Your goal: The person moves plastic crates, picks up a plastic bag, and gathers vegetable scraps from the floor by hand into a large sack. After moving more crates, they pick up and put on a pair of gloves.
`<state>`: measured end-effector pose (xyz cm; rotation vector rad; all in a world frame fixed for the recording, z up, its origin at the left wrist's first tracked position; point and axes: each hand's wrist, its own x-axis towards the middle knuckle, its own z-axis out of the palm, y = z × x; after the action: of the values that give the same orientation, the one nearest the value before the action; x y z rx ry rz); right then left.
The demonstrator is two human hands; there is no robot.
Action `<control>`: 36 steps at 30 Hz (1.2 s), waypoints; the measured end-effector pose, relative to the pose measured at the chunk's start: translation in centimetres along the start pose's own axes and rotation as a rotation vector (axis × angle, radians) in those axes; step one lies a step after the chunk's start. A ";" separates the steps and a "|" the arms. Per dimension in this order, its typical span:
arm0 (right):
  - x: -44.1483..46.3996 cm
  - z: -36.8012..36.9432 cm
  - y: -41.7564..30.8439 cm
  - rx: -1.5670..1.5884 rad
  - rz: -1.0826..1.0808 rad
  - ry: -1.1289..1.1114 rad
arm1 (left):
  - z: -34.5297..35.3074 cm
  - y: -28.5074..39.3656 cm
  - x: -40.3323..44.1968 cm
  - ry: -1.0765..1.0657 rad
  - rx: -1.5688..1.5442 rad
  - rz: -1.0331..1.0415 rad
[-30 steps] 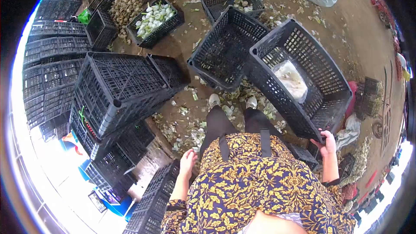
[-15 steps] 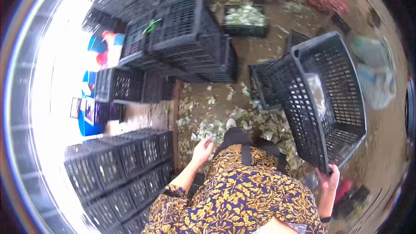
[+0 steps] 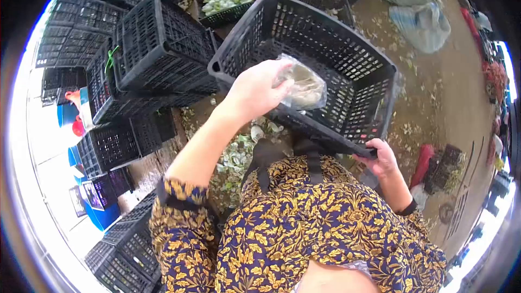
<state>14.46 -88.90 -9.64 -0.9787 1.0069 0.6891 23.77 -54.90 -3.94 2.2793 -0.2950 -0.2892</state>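
Note:
A black plastic crate (image 3: 336, 32) is tilted in front of me with its open top facing up toward me. My right hand (image 3: 382, 158) is closed around its near right corner. Over the near rim reaches my left hand (image 3: 256, 88), fingers and thumb closed on the left end of a clear plastic packet (image 3: 305, 87) with something tan inside. What the packet contains cannot be made out. The packet is at the crate's near side, and the crate's floor shows beyond it.
Stacked black crates (image 3: 163, 49) stand at the left. A crate of white-green vegetables (image 3: 228, 1) sits at the far side. Leaf scraps (image 3: 234, 154) litter the floor by my feet. Pale sacks (image 3: 420, 21) lie at the upper right.
The crate has swung left to in front of me, still in my right hand. My left hand, formerly free beside my body, has come up over the rim and taken hold of the packet.

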 end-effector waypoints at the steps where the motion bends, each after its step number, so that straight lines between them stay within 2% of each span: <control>1: -0.6 0.9 0.6 0.002 -0.001 0.023 | 0.7 -2.3 1.2 -0.181 0.203 0.010; 2: -0.1 0.7 0.5 -0.010 0.020 0.022 | 2.4 -4.5 3.1 -0.351 0.334 -0.001; 3: 1.7 -1.2 0.0 -0.012 0.010 0.012 | 4.0 -2.9 6.8 -0.720 0.537 -0.224; 4: 3.2 -2.7 -1.7 -0.016 -0.003 -0.012 | 7.0 -3.0 10.6 -1.004 0.678 -0.258; 5: 4.4 -3.4 -2.9 -0.019 -0.016 -0.035 | 9.4 -3.5 13.3 -1.026 0.675 -0.252; 8: 3.5 -1.6 -1.7 0.013 -0.081 0.006 | 12.1 -7.4 13.1 -1.221 0.919 -0.511; 9: 2.6 -0.3 -1.4 0.034 -0.113 0.032 | 12.3 -9.0 11.2 -1.091 0.939 -0.445; 11: 2.2 0.9 -1.5 0.082 -0.097 0.079 | 12.7 -8.7 10.2 -0.990 0.983 -0.584; 15: 2.4 1.4 -1.5 0.080 -0.144 0.070 | 13.4 -11.3 10.4 -0.937 0.900 -0.561; 17: 2.4 0.5 -1.0 0.095 -0.156 0.084 | 13.2 -11.3 11.3 -0.819 0.775 -0.447; 18: 2.7 -0.1 -1.2 0.092 -0.160 0.080 | 12.6 -10.9 12.7 -0.830 0.715 -0.428; 19: 3.1 -0.7 -1.5 0.065 -0.162 0.070 | 11.2 -8.9 13.5 -0.706 0.676 -0.408; 21: 3.6 -1.5 -1.9 0.034 -0.168 0.057 | 8.8 -6.8 14.5 -0.423 0.430 -0.378; 23: 4.4 -2.2 -2.6 0.017 -0.162 0.065 | 6.0 -7.1 14.5 -0.258 -0.020 -0.271; 24: 5.5 -3.1 -2.5 -0.014 -0.181 0.064 | 3.3 -5.2 14.0 -0.246 -0.146 -0.249; 25: 6.0 -3.3 -3.0 -0.023 -0.189 0.051 | 0.3 -2.6 13.1 -0.235 -0.271 -0.224; 27: 7.2 -2.9 -4.5 -0.041 -0.138 0.067 | -3.5 0.0 9.5 -0.053 -0.626 -0.291; 29: 8.4 -2.1 -5.9 -0.067 -0.144 0.063 | -5.9 1.7 4.8 0.162 -0.495 -0.509; 30: 9.1 -1.6 -6.5 -0.051 -0.152 0.070 | -6.3 2.0 2.6 0.293 -0.632 -0.490; 32: 11.0 -0.2 -7.4 -0.021 -0.155 0.069 | -6.9 1.8 -2.0 0.510 -0.867 -0.505; 36: 18.5 0.0 -7.3 -0.003 -0.154 0.039 | -5.6 -3.7 -12.7 0.632 -1.073 -0.465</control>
<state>27.90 -91.21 -24.14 -1.0643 0.9536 0.5452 13.90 -44.76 -1.69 1.2320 0.6004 0.0640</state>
